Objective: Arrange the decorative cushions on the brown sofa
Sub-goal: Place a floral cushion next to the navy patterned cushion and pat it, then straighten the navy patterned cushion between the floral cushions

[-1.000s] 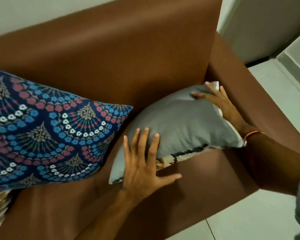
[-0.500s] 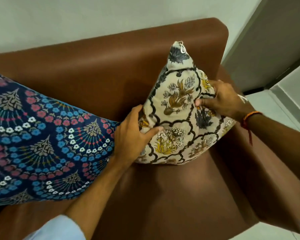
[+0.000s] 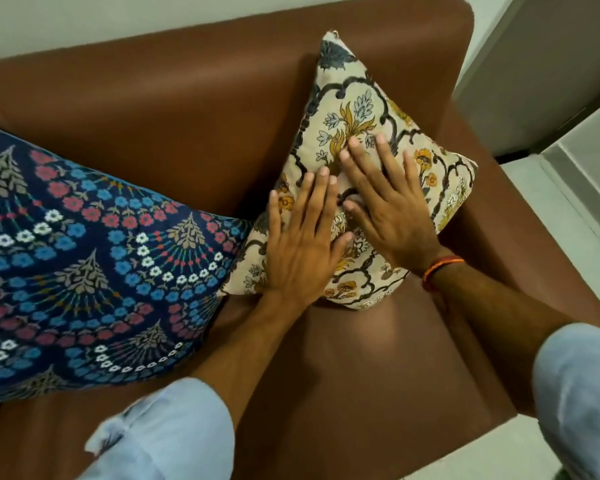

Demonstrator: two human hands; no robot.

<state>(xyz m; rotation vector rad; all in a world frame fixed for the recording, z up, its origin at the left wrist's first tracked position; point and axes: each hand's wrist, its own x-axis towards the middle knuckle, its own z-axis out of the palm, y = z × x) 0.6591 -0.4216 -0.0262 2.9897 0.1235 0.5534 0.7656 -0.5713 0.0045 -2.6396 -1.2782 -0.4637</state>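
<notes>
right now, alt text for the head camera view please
Both hands, the left hand and the right hand, press flat on a cream floral cushion propped in the corner of a brown sofa. A dark blue patterned cushion lies beside it on the left.

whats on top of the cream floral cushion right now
Both hands lie flat on the cream floral cushion: left hand low on it, right hand nearer the middle. The print beneath the palms is covered.
</notes>
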